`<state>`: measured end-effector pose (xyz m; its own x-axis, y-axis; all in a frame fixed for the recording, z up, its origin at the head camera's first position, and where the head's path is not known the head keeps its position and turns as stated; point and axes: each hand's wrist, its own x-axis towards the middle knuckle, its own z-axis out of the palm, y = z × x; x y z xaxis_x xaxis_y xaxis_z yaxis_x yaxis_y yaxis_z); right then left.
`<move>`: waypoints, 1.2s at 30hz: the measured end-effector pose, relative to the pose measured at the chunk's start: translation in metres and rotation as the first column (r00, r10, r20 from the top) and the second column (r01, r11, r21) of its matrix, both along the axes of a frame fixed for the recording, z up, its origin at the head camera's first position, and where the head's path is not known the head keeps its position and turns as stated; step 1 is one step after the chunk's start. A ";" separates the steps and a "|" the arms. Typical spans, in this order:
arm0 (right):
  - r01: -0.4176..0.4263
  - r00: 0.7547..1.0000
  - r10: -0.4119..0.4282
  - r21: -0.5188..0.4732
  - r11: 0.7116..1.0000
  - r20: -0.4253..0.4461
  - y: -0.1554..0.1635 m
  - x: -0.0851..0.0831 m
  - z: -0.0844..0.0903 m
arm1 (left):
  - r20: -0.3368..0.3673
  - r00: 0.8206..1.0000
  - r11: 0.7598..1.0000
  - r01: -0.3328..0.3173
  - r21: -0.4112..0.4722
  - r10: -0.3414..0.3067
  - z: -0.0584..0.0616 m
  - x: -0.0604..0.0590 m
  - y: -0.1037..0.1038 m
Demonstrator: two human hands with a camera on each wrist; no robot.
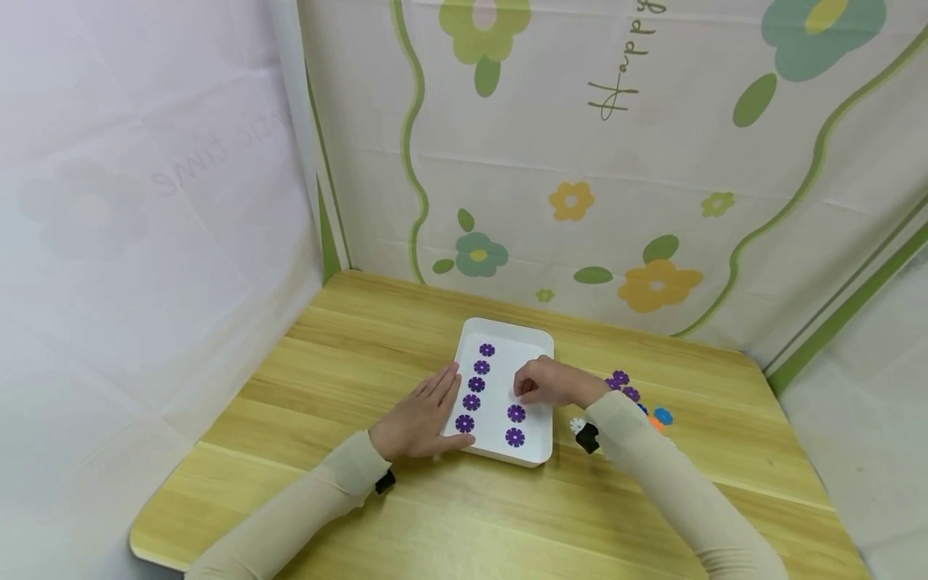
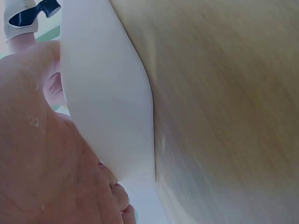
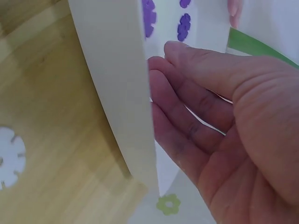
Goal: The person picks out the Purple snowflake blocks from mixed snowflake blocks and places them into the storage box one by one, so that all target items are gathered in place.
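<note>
A white rectangular tray lies on the table with purple notched plastic discs in it. Several form a column along its left side, such as one disc; two more, including a lower disc, lie on the right. My left hand rests along the tray's left edge, fingers straight and thumb over the near corner. Over the tray's right half, my right hand has curled fingers, thumb tip close to the index finger, just beyond the right-hand discs. I cannot tell whether a disc sits between those fingertips.
Right of the tray, partly behind the right forearm, lies a loose group of discs: purple discs, a blue disc, an orange disc and a white disc. A printed cloth hangs behind the wooden table.
</note>
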<state>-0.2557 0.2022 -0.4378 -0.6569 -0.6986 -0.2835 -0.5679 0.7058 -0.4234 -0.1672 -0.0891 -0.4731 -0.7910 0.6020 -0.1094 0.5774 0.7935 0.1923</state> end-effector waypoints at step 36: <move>0.368 0.926 -0.364 0.018 0.930 -0.095 0.188 -0.007 0.013 | 0.006 1.000 0.999 0.016 0.048 -0.016 -0.002 0.000 -0.003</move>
<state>-0.2631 0.3902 -0.4246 -0.8885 -0.3956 -0.2325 -0.3011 0.8850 -0.3551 -0.1671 -0.0916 -0.4748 -0.7804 0.6194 -0.0854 0.5886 0.7739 0.2339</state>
